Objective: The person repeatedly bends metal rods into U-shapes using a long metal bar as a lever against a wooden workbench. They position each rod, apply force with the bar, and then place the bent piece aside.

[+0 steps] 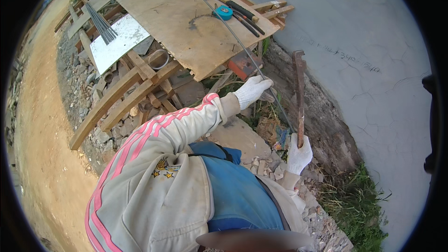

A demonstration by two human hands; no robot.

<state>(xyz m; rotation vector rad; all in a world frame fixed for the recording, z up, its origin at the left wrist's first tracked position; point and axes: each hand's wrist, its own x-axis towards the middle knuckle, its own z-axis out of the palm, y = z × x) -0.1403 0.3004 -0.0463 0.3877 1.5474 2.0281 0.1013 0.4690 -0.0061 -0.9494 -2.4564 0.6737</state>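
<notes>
White knit gloves cover both my hands. My left hand is closed around a thin steel rod, which slants from over the plywood down toward my right hand. In my right hand is the lower end of a rusty bar tool with a notched, hooked head, held upright. The rod's near end reaches the top of my right glove; whether those fingers also touch it, I cannot tell. A reddish block sits just beyond my left hand, at the plywood's edge.
On the plywood sheet lie a hammer, a teal tape measure and a black-handled tool. Further left, several rods rest on a white sheet. Curved timbers stick out over rubble. A grey wall rises at right.
</notes>
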